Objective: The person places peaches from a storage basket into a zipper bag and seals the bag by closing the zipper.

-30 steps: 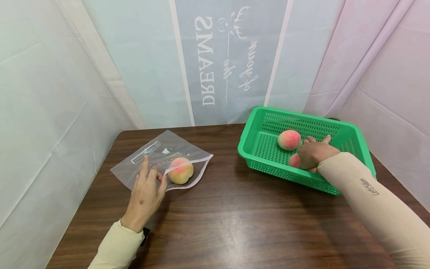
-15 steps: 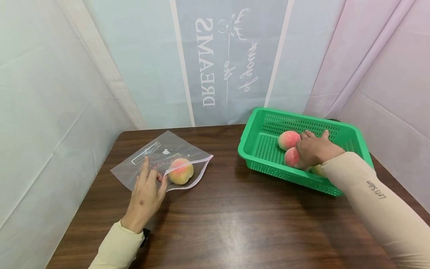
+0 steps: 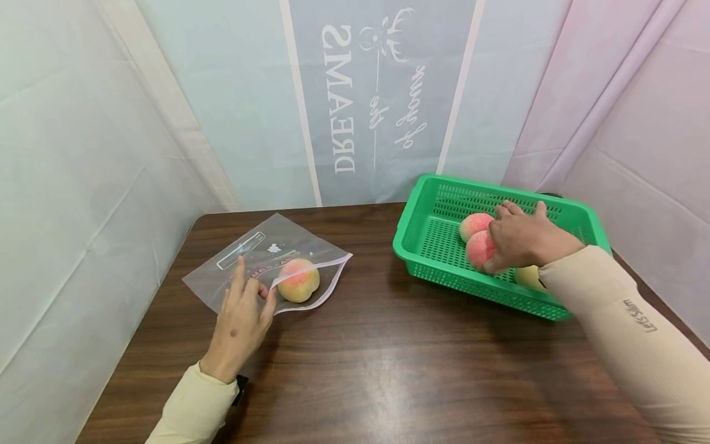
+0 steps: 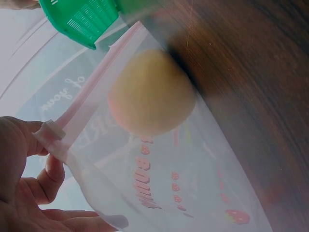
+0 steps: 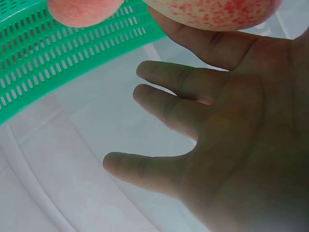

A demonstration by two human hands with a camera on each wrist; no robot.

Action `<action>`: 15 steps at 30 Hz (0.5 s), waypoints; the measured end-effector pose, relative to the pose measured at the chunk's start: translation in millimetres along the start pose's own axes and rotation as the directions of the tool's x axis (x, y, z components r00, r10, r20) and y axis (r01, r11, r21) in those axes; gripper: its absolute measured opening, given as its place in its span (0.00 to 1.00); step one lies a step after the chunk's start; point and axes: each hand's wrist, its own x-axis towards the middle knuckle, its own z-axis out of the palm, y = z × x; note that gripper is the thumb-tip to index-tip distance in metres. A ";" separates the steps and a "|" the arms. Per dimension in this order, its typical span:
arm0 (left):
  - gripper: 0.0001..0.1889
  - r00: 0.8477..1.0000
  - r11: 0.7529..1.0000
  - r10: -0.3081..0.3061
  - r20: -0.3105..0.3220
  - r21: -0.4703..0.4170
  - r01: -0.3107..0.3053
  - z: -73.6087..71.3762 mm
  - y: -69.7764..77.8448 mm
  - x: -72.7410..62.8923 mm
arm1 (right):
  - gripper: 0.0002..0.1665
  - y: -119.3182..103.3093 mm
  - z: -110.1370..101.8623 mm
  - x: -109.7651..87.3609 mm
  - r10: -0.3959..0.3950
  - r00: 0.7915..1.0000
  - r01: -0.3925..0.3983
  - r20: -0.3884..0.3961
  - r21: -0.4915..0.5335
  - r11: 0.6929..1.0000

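Note:
My left hand (image 3: 238, 324) pinches the edge of a clear zip bag (image 4: 104, 188) near its pink seal, between thumb and index finger. A yellow-pink peach (image 3: 299, 288) lies inside the bag by its mouth. My right hand (image 3: 524, 239) is over the green basket (image 3: 400, 246), gripping a pink peach (image 3: 479, 249) between thumb and index finger while the other fingers spread out. In the right wrist view this speckled peach (image 5: 217, 12) shows at the top edge. Another peach (image 3: 474, 224) sits just behind the held one, and a yellowish peach (image 3: 529, 277) lies under the wrist.
The basket has tall slotted walls and stands at the back right of the dark wooden table (image 3: 355, 370). A printed cloth (image 3: 383, 111) hangs behind the table, and pale sheets (image 3: 72, 185) enclose both sides.
My right hand has lifted slightly with the pink peach in its grip, baring the yellowish peach beneath. The left hand and the bag have stayed in place.

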 end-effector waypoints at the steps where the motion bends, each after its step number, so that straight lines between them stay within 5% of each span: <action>1: 0.13 1.000 1.000 -0.001 0.001 0.000 0.001 -0.1 0.1 -0.2 | 0.27 -0.9 -1.0 -0.7 -0.002 1.000 0.002 -0.007 0.000 1.000; 15: 0.13 1.000 1.000 0.010 -0.007 0.005 -0.010 0.2 -1.6 -0.7 | 0.37 -14.1 -15.7 -9.5 -0.053 0.991 0.054 -0.120 0.003 0.999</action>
